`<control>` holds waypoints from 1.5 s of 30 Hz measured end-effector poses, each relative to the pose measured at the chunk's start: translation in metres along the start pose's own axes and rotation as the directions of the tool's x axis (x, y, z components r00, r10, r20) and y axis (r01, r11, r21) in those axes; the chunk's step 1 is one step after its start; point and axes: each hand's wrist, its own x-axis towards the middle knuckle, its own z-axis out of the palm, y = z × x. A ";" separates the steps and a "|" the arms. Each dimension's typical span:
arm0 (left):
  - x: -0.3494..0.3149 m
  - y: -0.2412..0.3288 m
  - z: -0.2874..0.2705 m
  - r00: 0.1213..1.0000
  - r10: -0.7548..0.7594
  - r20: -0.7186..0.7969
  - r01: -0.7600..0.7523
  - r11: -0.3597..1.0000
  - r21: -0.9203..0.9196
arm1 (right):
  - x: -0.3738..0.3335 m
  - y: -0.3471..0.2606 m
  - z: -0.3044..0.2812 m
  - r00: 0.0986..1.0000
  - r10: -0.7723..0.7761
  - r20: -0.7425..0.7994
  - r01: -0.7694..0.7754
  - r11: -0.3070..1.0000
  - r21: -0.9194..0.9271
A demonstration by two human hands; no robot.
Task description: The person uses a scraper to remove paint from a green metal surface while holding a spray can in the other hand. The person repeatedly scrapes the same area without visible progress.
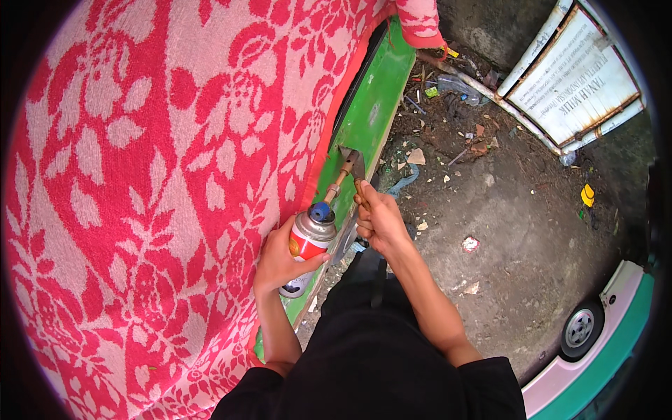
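My left hand (274, 260) is wrapped round a gas torch (311, 236), a red and silver can with a blue valve and a brass-coloured burner tube. The tube slants up and away, its mouth close to a long green-painted board (381, 87). In my right hand (381, 218) is the handle of a scraper (359, 168), its flat blade right beside the torch mouth and at the board's surface. Bare, greyish marks show in the green paint around there. No flame can be made out. My fingers partly hide the can and the scraper handle.
A pink and red flowered blanket (175, 175) covers the whole left side up to the board. Rubbish litters the dirt ground (490, 217) to the right. A rusty-framed white sign (574, 73) leans at the far right; a pink and teal vehicle (616, 336) stands at the lower right.
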 end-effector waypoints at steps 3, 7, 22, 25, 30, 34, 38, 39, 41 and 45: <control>0.000 -0.001 -0.001 1.000 0.018 -0.014 -0.018 1.000 0.009 | -0.002 0.002 0.005 1.000 -0.004 -0.022 0.004 1.000 -0.016; -0.001 -0.008 0.001 0.999 0.020 -0.027 -0.020 1.000 -0.019 | 0.012 -0.003 0.006 0.998 -0.058 -0.024 0.058 0.998 -0.012; 0.011 -0.002 0.029 0.992 0.054 -0.111 -0.063 0.995 -0.079 | -0.005 -0.026 -0.043 0.990 -0.143 -0.011 0.143 0.990 0.014; 0.021 -0.003 0.047 0.979 0.083 -0.184 -0.090 0.995 -0.032 | -0.012 -0.038 -0.063 0.983 -0.173 -0.066 0.175 0.984 0.033; 0.039 0.013 0.075 0.950 0.059 -0.305 -0.053 0.998 0.027 | -0.023 -0.056 -0.088 0.966 -0.241 -0.092 0.243 0.970 0.014; 0.043 0.019 0.087 0.931 0.051 -0.361 -0.013 0.994 0.107 | -0.029 -0.061 -0.094 0.971 -0.231 -0.065 0.230 0.973 -0.026; 0.042 0.019 0.090 0.931 0.036 -0.362 0.009 0.993 0.121 | -0.030 -0.061 -0.090 0.980 -0.195 -0.024 0.194 0.979 -0.057; 0.041 0.019 0.090 0.933 0.024 -0.360 0.018 0.993 0.114 | -0.026 -0.060 -0.091 0.980 -0.198 0.001 0.198 0.978 -0.068; 0.043 0.019 0.089 0.929 0.015 -0.369 0.031 0.992 0.119 | -0.019 -0.060 -0.090 0.979 -0.203 0.015 0.203 0.975 -0.085; 0.045 0.010 0.082 0.926 0.052 -0.375 -0.017 0.995 0.097 | -0.017 -0.057 -0.081 0.983 -0.180 0.023 0.181 0.979 -0.096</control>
